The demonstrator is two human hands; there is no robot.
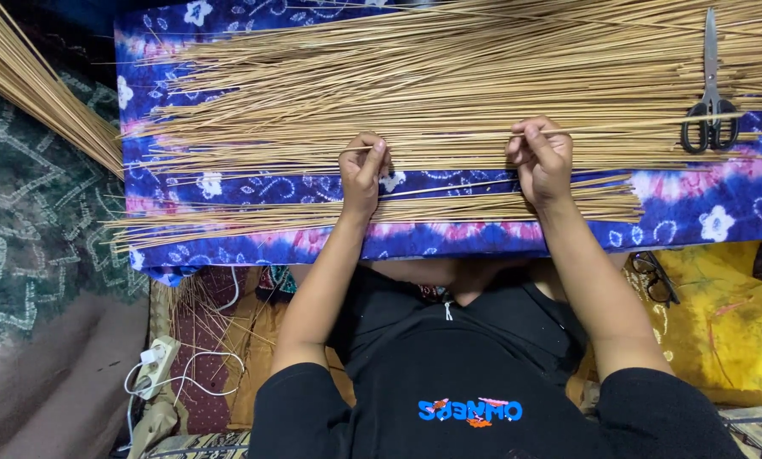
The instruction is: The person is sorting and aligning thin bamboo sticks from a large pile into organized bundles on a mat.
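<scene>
Left hand [362,174] and right hand [541,157] each pinched same thin straw-coloured stick [449,141], held level between them just above heap; fingers curled, knuckles up; stick heap [449,76] lay in long, stiff, pale strands across blue-and-pink tie-dye cloth [721,212] with white flower print; second, thinner row of sticks [432,208] under wrists; black-handled steel scissors [711,93] rested on heap, well right; white power strip [156,365] on floor.
</scene>
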